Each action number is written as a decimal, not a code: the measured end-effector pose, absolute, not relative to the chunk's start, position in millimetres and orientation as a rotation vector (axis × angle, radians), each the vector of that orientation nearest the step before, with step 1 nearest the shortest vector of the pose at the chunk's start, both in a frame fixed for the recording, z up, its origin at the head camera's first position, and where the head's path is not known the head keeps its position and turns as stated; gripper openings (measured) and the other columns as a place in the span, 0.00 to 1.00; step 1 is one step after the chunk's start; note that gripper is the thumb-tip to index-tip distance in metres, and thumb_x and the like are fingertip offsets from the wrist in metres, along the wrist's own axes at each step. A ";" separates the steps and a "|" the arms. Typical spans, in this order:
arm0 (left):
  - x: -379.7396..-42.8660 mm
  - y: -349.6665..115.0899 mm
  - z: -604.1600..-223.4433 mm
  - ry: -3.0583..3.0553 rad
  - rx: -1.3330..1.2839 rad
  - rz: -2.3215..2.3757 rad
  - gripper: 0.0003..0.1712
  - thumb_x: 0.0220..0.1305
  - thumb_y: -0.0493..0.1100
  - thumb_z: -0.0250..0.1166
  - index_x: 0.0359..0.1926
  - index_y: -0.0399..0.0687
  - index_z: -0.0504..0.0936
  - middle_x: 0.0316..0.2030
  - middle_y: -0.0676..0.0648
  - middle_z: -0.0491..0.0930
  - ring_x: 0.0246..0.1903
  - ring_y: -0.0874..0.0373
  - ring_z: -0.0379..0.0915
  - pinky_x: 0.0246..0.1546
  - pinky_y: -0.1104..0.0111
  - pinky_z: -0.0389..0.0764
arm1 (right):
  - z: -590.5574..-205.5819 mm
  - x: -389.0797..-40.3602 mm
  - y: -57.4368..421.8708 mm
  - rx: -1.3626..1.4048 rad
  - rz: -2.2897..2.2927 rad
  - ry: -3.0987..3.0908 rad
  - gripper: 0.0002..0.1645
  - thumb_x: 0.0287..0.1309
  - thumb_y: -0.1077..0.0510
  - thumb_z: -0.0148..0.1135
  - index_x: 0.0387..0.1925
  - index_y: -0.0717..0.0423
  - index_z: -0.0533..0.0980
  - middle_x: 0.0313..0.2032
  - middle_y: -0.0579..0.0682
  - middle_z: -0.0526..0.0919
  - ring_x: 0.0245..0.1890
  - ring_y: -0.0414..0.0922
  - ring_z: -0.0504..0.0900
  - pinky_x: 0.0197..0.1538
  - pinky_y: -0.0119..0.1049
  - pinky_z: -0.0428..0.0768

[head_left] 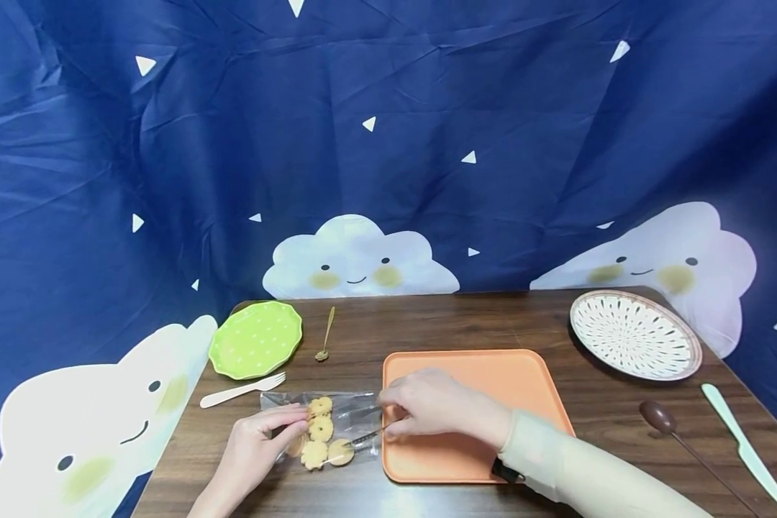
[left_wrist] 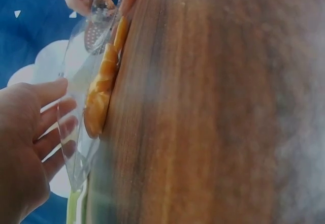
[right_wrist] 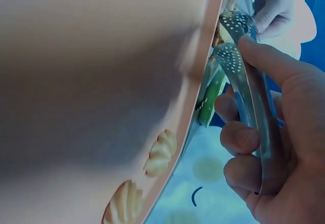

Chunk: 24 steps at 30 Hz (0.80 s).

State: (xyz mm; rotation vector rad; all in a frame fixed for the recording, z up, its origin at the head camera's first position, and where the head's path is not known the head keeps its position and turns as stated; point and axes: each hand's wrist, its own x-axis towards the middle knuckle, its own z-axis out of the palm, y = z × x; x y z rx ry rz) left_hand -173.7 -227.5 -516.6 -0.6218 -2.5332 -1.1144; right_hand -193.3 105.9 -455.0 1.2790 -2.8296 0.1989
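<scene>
On the wooden table lies a clear plastic bag [head_left: 356, 410] with several pale yellow cookies [head_left: 321, 429] in it. My left hand [head_left: 259, 442] holds the bag's left side between thumb and fingers, the film rising toward them in the left wrist view. In my right hand [head_left: 437, 406] I grip metal tongs [right_wrist: 254, 102] with perforated ends, which stand apart. The ends reach over the orange tray's left edge into the bag's right side, near the cookies. Two ridged cookies [right_wrist: 161, 153] lie on the orange tray [head_left: 524, 370]; the right forearm covers that part in the head view.
A green plate [head_left: 256, 339], a small golden spoon [head_left: 325, 338] and a white fork [head_left: 242, 390] lie at the left. On the right are a patterned white plate [head_left: 634, 337], a brown long-handled spoon [head_left: 657, 416] and a pale green knife [head_left: 744, 442]. A blue cloth hangs behind.
</scene>
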 end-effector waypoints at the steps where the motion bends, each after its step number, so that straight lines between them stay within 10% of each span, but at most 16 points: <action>1: -173.4 -226.9 -516.2 -2.526 -0.626 -1.110 0.09 0.57 0.46 0.76 0.40 0.60 0.92 0.43 0.58 0.91 0.48 0.63 0.88 0.53 0.92 0.74 | -456.4 -193.5 103.8 1.298 0.186 -2.824 0.21 0.56 0.29 0.66 0.41 0.36 0.80 0.31 0.34 0.83 0.26 0.30 0.72 0.25 0.29 0.70; 24: -171.0 -223.1 -513.5 -2.414 -0.698 -1.075 0.11 0.51 0.38 0.79 0.37 0.57 0.92 0.40 0.54 0.92 0.44 0.55 0.89 0.54 0.91 0.74 | -460.3 -192.9 93.4 1.278 0.197 -2.779 0.20 0.55 0.30 0.68 0.31 0.37 0.77 0.29 0.29 0.82 0.25 0.28 0.75 0.24 0.26 0.66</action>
